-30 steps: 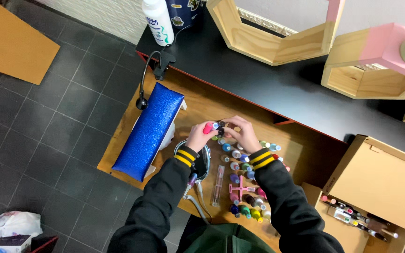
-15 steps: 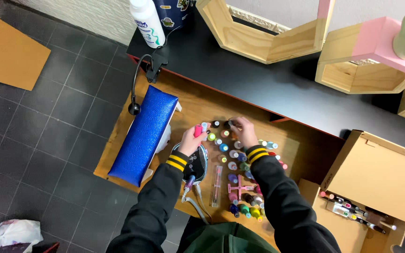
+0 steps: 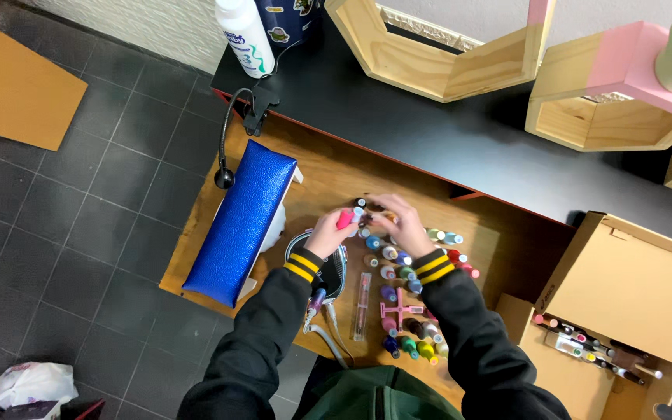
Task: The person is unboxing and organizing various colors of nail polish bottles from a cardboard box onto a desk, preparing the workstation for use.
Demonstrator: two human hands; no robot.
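Note:
My left hand (image 3: 327,233) holds a small pink bottle (image 3: 345,218) above the wooden table (image 3: 328,175). Just to its right, my right hand (image 3: 403,223) curls over the top of a cluster of several small coloured bottles (image 3: 398,272); what it grips is hidden by the fingers. Both hands are close together at the far end of the bottle rows. The sleeves are black with yellow-striped cuffs. A round dark device (image 3: 334,268) lies under my left wrist.
A blue padded arm rest (image 3: 241,222) lies at the table's left, with a black clip lamp (image 3: 236,132) beyond it. A black shelf (image 3: 460,140) holds wooden hexagon frames (image 3: 445,54) and a white bottle (image 3: 244,35). An open cardboard box (image 3: 624,303) with bottles stands at right.
The view has shifted slightly. Both hands have stayed at the far end of the bottle cluster, with the left hand still holding the pink bottle.

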